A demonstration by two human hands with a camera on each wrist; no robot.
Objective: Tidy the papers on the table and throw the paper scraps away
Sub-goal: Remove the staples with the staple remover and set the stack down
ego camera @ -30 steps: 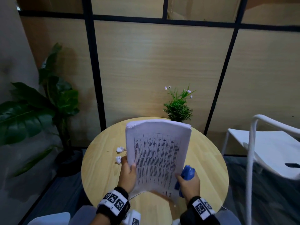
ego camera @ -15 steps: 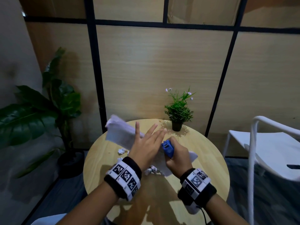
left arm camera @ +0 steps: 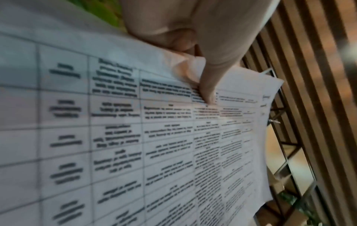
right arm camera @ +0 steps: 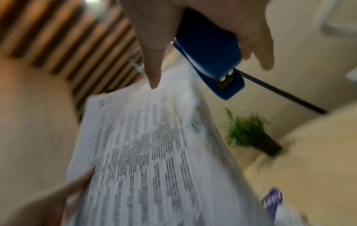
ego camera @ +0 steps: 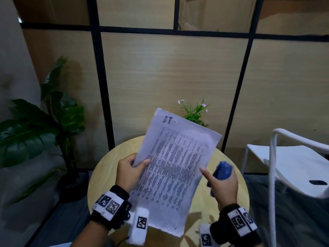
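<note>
A sheaf of white printed papers (ego camera: 175, 168) with table text is held up above the round wooden table (ego camera: 106, 168). My left hand (ego camera: 132, 169) pinches its left edge, thumb on the printed face (left arm camera: 207, 93). My right hand (ego camera: 222, 182) grips a blue stapler (ego camera: 222, 171) beside the papers' right edge, its thumb lying on the sheet. In the right wrist view the stapler (right arm camera: 210, 50) points past the papers (right arm camera: 154, 160). The sheaf hides the paper scraps on the table.
A small potted plant (ego camera: 195, 113) stands at the table's far edge, partly behind the papers. A white chair (ego camera: 292, 163) is on the right. A large leafy plant (ego camera: 44, 125) stands on the floor at left. A wood-panelled wall runs behind.
The papers have gone from lying low across the table to being held up facing me. My left hand has gone from spread open over them to pinching their left edge. The stapler stayed in my right hand.
</note>
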